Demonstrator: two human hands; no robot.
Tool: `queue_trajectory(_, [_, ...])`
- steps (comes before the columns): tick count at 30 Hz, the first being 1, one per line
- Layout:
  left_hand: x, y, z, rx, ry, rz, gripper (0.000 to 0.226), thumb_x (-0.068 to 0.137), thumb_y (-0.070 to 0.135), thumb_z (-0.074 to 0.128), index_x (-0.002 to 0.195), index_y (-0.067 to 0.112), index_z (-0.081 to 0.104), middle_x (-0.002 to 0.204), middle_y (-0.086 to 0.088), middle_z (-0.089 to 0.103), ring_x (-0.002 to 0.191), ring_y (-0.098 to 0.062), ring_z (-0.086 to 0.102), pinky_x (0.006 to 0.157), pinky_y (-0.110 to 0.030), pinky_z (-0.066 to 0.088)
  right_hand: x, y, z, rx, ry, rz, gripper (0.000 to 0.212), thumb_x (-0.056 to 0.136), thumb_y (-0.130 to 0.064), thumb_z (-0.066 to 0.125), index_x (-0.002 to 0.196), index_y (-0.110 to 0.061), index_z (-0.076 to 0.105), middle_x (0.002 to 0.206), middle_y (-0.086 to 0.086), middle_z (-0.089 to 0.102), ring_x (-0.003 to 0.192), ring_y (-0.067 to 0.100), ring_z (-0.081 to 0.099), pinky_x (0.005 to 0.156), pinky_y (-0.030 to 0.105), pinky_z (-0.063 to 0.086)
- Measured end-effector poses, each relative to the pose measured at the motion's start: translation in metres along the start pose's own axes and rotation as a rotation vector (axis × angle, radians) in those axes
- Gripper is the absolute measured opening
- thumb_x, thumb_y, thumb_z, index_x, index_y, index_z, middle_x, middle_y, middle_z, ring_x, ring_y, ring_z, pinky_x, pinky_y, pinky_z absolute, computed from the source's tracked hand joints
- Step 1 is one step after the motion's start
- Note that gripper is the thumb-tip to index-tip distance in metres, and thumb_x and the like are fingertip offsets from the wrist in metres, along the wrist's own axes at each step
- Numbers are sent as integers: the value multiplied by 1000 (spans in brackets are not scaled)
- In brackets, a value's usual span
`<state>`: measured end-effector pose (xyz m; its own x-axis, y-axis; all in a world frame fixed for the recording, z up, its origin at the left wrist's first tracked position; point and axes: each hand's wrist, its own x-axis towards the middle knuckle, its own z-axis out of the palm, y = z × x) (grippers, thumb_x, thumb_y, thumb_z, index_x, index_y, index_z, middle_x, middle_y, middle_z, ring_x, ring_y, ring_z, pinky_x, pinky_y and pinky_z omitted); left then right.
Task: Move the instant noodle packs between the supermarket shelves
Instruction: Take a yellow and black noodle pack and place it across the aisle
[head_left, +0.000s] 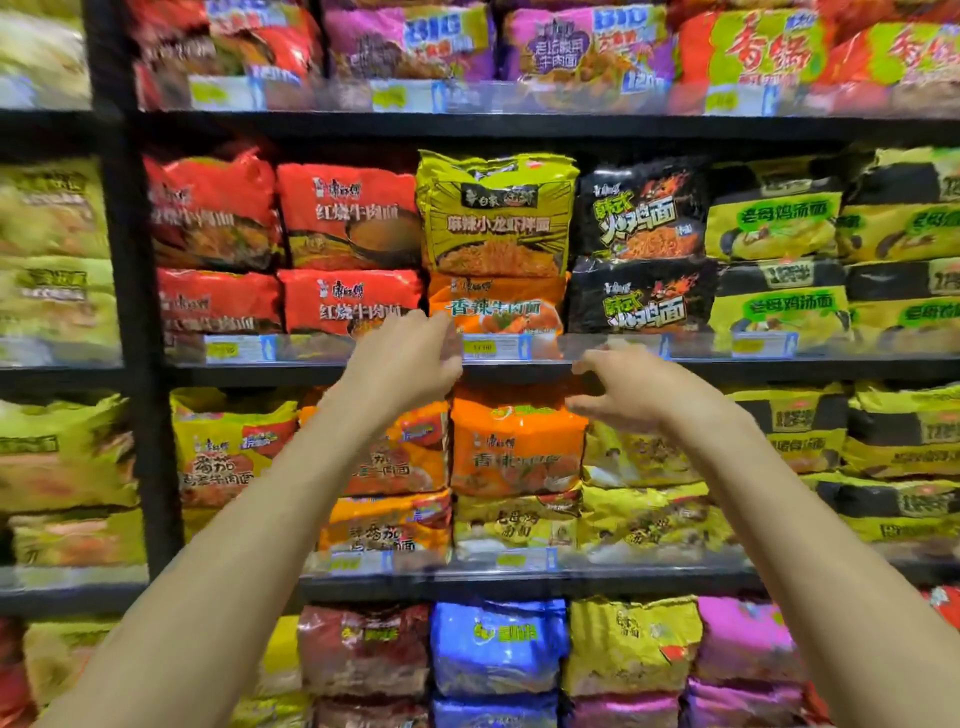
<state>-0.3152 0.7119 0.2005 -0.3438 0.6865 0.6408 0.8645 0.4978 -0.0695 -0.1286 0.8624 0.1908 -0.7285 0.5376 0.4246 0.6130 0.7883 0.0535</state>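
A yellow-green noodle pack (496, 215) stands on an orange noodle pack (496, 306) in the middle of the second shelf (322, 372). Directly below, on the third shelf, lies another orange pack (514, 447). My left hand (405, 364) is raised in front of the second shelf's edge, at the lower left corner of the upper orange pack, fingers curled and apart, holding nothing. My right hand (634, 387) hovers at the same shelf edge to the right, fingers spread above the lower orange pack's top right corner, empty.
Red packs (348, 218) stand left of the yellow-green pack, black packs (641, 213) to its right. A clear plastic rail with price tags (493, 347) runs along each shelf front. A black upright post (132, 312) divides the shelving. Blue and pink packs fill the bottom shelf.
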Motion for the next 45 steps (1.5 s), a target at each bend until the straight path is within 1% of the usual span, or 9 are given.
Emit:
queue_trajectory(6, [50,-26,4,7,96,-4,48,98,40,54,139,15,52,129,-12,62,120,-34,57,87,-48,54,50,-7,-16,10,132,-1,55,93,-48,57,140,-20,50,136,14,48,124,35,48,97,47,48])
queue_trajectory(10, [79,-42,11,-159,217,-73,39,98,34,55,132,14,57,124,-11,66,117,-34,60,82,-44,50,84,2,-27,35,217,62,50,92,-50,58,127,-14,60,128,18,53,114,38,54,93,49,50])
queue_trajectory(15, [114,-56,27,-426,364,-101,53,98,34,62,145,16,45,132,-14,64,125,-33,59,96,-46,49,116,22,-22,149,454,65,60,93,-35,59,147,-20,38,137,16,49,124,35,50,94,48,49])
queue_trajectory(20, [141,-54,34,-543,445,-55,80,95,41,68,158,26,19,155,-11,46,140,-32,46,112,-49,38,145,24,-19,347,654,-55,78,92,-32,63,156,-26,19,133,13,54,120,29,54,94,46,48])
queue_trajectory(30, [167,-47,53,-665,489,77,103,90,34,76,162,29,3,170,-2,16,153,-30,28,121,-48,25,186,19,-1,559,767,-130,101,90,-37,70,156,-39,-7,141,12,57,117,32,62,98,49,47])
queue_trajectory(34, [176,-52,62,-668,507,79,108,88,30,78,160,40,-1,170,-1,18,151,-35,30,119,-57,28,197,18,4,551,793,-146,109,87,-35,74,156,-39,-11,135,14,61,88,28,68,82,40,56])
queue_trajectory(36, [179,-52,66,-680,532,84,107,88,26,79,160,41,1,170,1,18,150,-37,32,119,-59,30,202,18,6,550,807,-145,111,86,-31,75,156,-38,-12,135,14,60,83,25,67,76,33,51])
queue_trajectory(39, [182,-52,71,-686,555,102,104,89,22,77,161,36,3,170,3,15,152,-34,27,120,-54,25,207,18,9,556,822,-149,114,84,-27,78,157,-38,-9,144,13,52,90,26,68,74,30,47])
queue_trajectory(45, [183,-48,70,-741,611,135,99,92,9,70,162,33,5,171,4,13,155,-23,21,113,-35,24,208,19,7,603,900,-195,109,82,-16,78,158,-35,2,157,4,37,82,22,65,72,37,57])
